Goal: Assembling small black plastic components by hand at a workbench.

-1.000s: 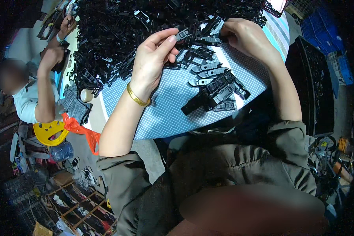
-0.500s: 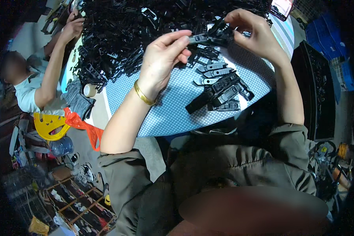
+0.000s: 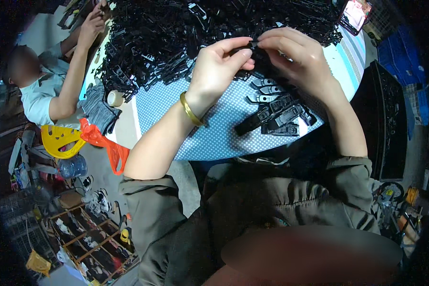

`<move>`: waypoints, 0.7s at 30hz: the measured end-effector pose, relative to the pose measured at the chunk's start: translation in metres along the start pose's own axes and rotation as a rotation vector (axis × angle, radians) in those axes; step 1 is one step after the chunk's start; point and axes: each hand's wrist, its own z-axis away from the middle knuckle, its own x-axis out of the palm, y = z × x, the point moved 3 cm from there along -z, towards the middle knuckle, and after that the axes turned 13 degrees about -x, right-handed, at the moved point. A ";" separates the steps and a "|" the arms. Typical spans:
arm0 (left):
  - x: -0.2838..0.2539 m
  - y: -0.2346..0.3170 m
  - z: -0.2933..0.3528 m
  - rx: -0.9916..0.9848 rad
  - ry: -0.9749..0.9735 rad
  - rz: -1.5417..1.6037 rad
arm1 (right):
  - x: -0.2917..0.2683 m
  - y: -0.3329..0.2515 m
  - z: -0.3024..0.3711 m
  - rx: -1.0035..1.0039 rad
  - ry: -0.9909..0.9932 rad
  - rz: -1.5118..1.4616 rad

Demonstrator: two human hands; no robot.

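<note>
My left hand (image 3: 219,71), with a gold bangle at the wrist, pinches a small black plastic part (image 3: 254,44) between thumb and fingers. From the other side, the fingertips of my right hand (image 3: 300,59) close on the same part. Most of it is hidden by the fingers. Below my hands, a small group of long black plastic parts (image 3: 283,114) lies on the blue-and-white patterned tablecloth (image 3: 195,148), some stacked crosswise. Just beyond my hands spreads a large heap of similar black parts (image 3: 152,43).
A phone (image 3: 355,15) stands at the far right. At the left lie a tape roll (image 3: 115,98), a grey striped cloth (image 3: 99,107) and a red plastic bag (image 3: 114,150). Another person (image 3: 47,90) sits there by a yellow stool (image 3: 57,143). A black crate (image 3: 388,124) stands at right.
My right hand has come left and closed in on my left hand, so the fingertips now meet at the part. The view has shifted slightly; the stacked parts look unchanged.
</note>
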 end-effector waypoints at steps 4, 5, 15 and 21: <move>0.004 0.004 0.002 0.026 -0.067 0.046 | -0.001 0.002 0.003 -0.023 0.063 -0.003; 0.002 0.005 0.002 0.025 -0.063 0.045 | 0.000 0.002 0.004 -0.024 0.064 -0.008; 0.002 0.010 0.001 0.080 -0.016 -0.015 | 0.004 0.005 0.009 0.275 0.069 0.038; 0.004 0.009 0.002 0.133 0.044 -0.079 | 0.004 0.017 0.017 0.588 0.236 -0.426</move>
